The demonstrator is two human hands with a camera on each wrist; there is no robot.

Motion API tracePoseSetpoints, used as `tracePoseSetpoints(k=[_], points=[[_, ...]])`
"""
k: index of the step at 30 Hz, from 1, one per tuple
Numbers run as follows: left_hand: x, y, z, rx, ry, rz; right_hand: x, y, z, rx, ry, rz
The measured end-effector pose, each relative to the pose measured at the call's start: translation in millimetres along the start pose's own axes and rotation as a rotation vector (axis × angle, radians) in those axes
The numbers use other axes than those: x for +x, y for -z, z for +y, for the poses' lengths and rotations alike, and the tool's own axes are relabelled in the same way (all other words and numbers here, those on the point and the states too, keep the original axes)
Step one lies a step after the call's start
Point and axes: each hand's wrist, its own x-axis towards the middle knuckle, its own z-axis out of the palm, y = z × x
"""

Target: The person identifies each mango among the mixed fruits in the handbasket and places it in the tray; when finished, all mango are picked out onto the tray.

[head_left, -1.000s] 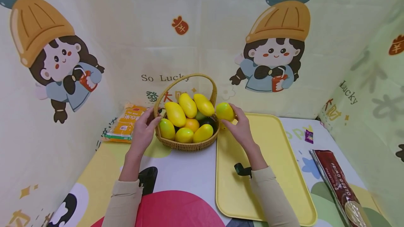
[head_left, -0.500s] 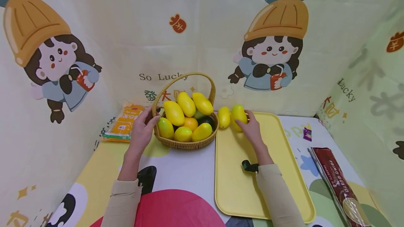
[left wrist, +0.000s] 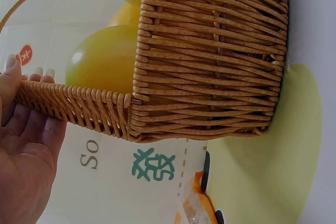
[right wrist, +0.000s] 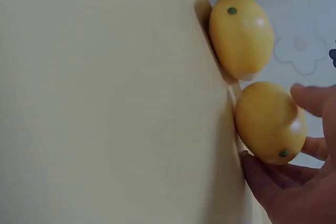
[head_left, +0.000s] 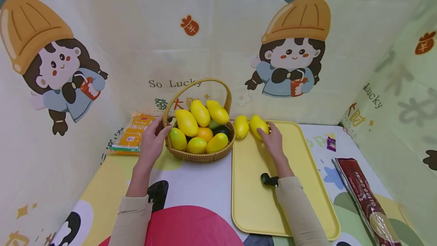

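A wicker basket piled with yellow mangoes, an orange and a dark green fruit stands at the back of the table. My left hand grips the left side of its handle, thumb on one face and fingers on the other. At the far end of the yellow tray, my right hand holds a mango between thumb and fingers. In the right wrist view this mango is low at the tray's rim, beside a second mango.
An orange food packet lies behind my left wrist. Right of the tray are a small purple wrapped sweet and a long red spaghetti pack. A printed cloth wall closes off the back.
My right hand has carried the mango rightward from beside the basket to the tray's far end, then tilted it beside the other mango. My left hand has stayed on the basket handle.
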Motion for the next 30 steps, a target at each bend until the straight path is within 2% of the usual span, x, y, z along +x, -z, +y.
tracePoseSetpoints(k=[8, 16, 25, 30], points=[[-0.9, 0.8, -3.1, 0.009, 0.019, 0.001, -2.4, -1.7, -5.6, -0.007, -0.035, -0.092], [0.3, 0.0, -1.9, 0.006, 0.008, 0.002, -6.4, 1.5, -13.0, -0.012, -0.044, -0.126], [1.4, 0.1, -0.5, 0.010, 0.006, 0.001, -3.2, 2.5, -10.0, -0.041, 0.002, -0.091], [0.6, 0.0, -1.2, 0.010, 0.018, 0.002, -3.6, 3.4, -10.2, -0.013, 0.027, -0.054]])
